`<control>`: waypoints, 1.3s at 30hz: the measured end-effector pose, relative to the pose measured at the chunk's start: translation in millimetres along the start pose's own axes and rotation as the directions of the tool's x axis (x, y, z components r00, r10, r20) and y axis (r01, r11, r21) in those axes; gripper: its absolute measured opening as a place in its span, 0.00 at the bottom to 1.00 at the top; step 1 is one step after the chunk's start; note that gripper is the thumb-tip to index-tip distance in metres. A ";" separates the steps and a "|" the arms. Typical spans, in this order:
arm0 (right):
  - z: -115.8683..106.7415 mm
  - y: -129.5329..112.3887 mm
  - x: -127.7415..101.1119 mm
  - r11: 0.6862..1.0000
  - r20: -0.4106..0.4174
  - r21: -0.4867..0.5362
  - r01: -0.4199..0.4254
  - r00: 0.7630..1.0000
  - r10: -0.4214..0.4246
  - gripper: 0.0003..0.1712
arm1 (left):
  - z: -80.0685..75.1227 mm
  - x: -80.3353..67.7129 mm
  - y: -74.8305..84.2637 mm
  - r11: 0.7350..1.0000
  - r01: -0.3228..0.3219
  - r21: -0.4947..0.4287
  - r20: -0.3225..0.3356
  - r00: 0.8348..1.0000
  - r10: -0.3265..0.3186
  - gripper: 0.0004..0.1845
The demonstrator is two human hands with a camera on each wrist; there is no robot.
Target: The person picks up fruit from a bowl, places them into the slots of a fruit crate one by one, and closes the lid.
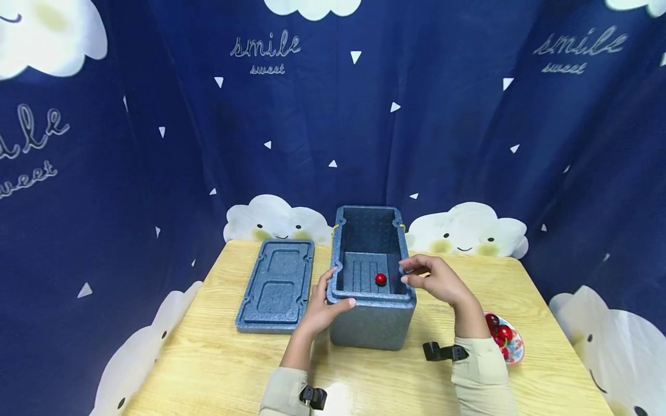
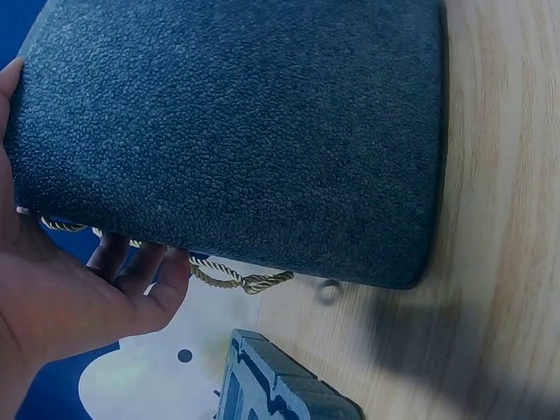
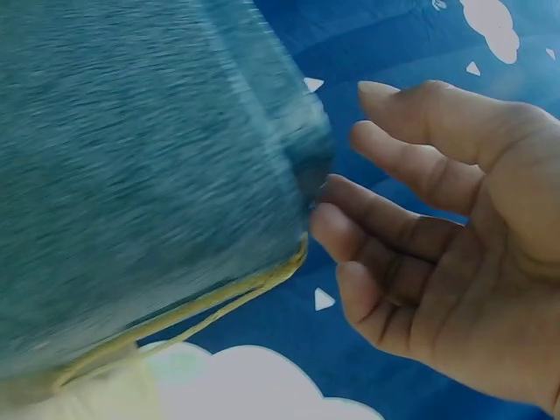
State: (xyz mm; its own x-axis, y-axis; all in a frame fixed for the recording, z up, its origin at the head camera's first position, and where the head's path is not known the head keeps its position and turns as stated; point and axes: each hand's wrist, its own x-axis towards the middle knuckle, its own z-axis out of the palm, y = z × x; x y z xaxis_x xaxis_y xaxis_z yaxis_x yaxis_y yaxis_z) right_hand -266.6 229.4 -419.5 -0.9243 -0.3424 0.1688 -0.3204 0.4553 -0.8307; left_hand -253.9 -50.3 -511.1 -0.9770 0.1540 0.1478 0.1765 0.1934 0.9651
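Note:
A dark blue-grey foam box [image 1: 372, 326] stands lidless on the table, with one red cherry [image 1: 381, 279] lying on its floor. My left hand [image 1: 318, 315] grips the box's near left corner, thumb at the front rim and fingers along the left side. In the left wrist view, that hand's fingers [image 2: 144, 271] bend against the box wall beside a gold cord [image 2: 236, 278]. At the right rim hovers my right hand [image 1: 437, 280], its fingers loosely bent and nothing seen between them. The right wrist view shows the fingertips close to the box edge.
The box's lid [image 1: 278, 286] lies flat on the table to the left. A patterned plate [image 1: 517, 348] with several red cherries [image 1: 503, 333] sits at the right, partly behind my right forearm. A dark blue curtain [image 1: 322, 115] hangs behind the wooden table [image 1: 224, 358].

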 end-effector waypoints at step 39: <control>37.5 98.2 -112.9 0.934 -0.647 0.028 -0.356 0.706 0.288 0.19 | -5.3 -13.7 37.7 0.999 0.025 -0.038 0.016 1.000 -0.025 0.43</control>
State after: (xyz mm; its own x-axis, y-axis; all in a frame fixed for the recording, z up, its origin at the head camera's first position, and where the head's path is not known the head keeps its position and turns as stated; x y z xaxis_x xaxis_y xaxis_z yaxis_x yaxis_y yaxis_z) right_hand -185.9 281.9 -540.0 -0.8789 0.4215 0.2233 0.0351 0.5241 -0.8509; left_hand -234.5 -50.2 -475.6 -0.9789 0.1651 0.1205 0.1471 0.1601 0.9761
